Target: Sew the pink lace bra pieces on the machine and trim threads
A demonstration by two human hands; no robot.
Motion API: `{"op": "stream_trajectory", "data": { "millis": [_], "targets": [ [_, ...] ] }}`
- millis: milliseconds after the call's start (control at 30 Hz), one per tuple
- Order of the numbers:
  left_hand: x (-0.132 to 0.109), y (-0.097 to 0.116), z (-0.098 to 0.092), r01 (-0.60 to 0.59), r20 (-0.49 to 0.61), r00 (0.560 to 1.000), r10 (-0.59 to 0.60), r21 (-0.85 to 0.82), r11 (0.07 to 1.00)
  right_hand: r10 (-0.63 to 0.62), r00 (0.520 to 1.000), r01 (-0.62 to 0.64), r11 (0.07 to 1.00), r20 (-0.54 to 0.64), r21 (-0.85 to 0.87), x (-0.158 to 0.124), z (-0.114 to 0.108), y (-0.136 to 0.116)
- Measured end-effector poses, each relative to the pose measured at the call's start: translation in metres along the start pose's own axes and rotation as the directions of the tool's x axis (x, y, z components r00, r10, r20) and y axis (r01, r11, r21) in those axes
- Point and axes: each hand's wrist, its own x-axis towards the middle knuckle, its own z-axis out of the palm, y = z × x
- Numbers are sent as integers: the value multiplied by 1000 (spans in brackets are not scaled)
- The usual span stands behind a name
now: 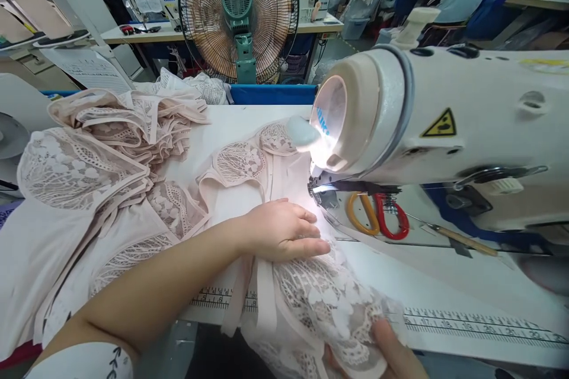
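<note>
My left hand (284, 230) lies flat on pale pink lace fabric (324, 290), fingers stretched toward the needle area (317, 189) of the white sewing machine (444, 112). My right hand (395, 352) is at the bottom edge of the view, under the table's front edge. It pinches the hanging end of the same lace piece, with only a thumb and part of the palm showing. The machine's lamp lights the cloth brightly just ahead of my left fingertips.
A heap of pink lace garments (115, 148) covers the left of the white table (466, 284). Scissors with orange and red handles (377, 213) lie under the machine arm. A ruler strip (480, 325) runs along the table front. A standing fan (239, 15) and other workers sit behind.
</note>
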Motion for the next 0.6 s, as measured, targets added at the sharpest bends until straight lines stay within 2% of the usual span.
{"op": "stream_trajectory", "data": {
  "millis": [133, 267, 433, 600],
  "targets": [
    [0, -4, 0, 33, 5, 999, -33, 7, 999, 100, 990, -114, 983, 100, 146, 6, 26, -17],
    [0, -9, 1, 46, -13, 999, -46, 35, 998, 111, 976, -154, 958, 186, 242, 8, 47, -32],
    [-1, -8, 0, 55, -29, 998, -53, 73, 996, 103, 965, -148, 973, 242, 178, 13, 51, -36],
    [-1, -7, 0, 12, -29, 1000, -8, 130, 991, 117, 954, -153, 982, 274, 113, 20, 49, -37]
  ]
}}
